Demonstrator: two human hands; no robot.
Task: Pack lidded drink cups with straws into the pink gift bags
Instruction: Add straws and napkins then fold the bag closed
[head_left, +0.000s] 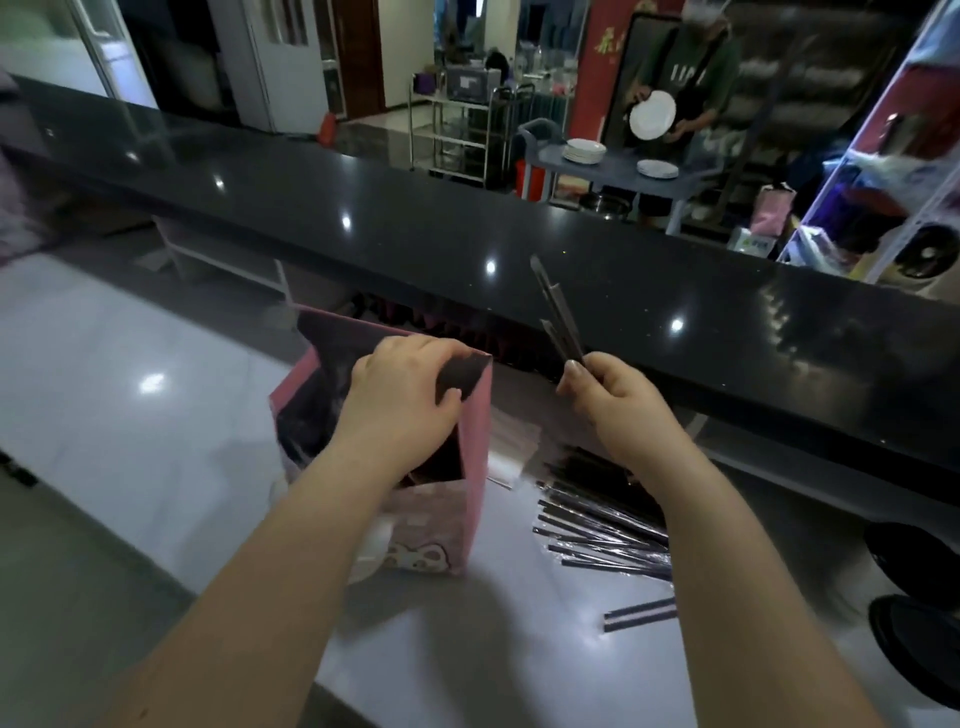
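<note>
Two bare forearms reached from the near edge over a pale grey worktop (467, 649). Left hand (400, 395): fingers curled over the top rim of an upright pink paper gift bag with a cartoon print (475, 467), holding its mouth open. Right hand (618, 400): thumb and fingers pinched on the lower ends of two thin dark straws in clear wrappers (558, 317), which pointed up and away, just right of the bag's mouth. The bag's contents were dark and blurred; whether a lidded cup stood inside could not be told. A loose pile of similar wrapped straws (597, 525) lay on the worktop right of the bag, beneath the right forearm. Far side: a raised glossy black counter ledge (363, 218). Handling, as judged: the straws looked light, stiff and slick in their film, best held near one end and fed in lengthwise. The paper bag looked light and easily tipped or creased, so steadying it at the rim seemed apt.
</note>
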